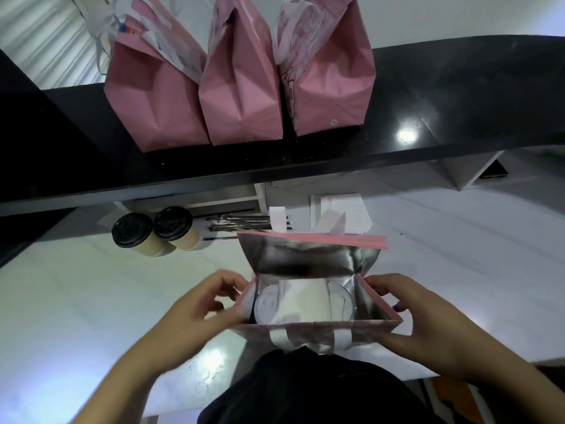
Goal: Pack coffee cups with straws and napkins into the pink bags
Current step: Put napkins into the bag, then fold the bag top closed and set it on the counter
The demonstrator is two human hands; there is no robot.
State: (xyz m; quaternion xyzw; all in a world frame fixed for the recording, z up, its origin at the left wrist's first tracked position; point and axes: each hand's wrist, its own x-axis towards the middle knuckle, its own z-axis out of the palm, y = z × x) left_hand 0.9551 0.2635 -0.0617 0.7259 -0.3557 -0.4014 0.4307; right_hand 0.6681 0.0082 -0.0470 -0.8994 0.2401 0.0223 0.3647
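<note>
Head view: the open pink foil-lined bag (312, 264) stands on the white counter (91, 286), white-lidded cups (305, 302) inside. Left hand (198, 304) pinches its left edge, right hand (409, 313) grips the right corner. Two black-lidded coffee cups (153, 231) wait beside black straws (241, 223). Three closed pink bags (241, 84) line the black shelf (458, 102).

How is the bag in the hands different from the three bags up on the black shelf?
The open bag sits on the white counter, its silver lining showing; the three bags stand on the black shelf with tops folded shut. The left hand and right hand hold the open bag; nobody touches the three bags. All are pink.
</note>
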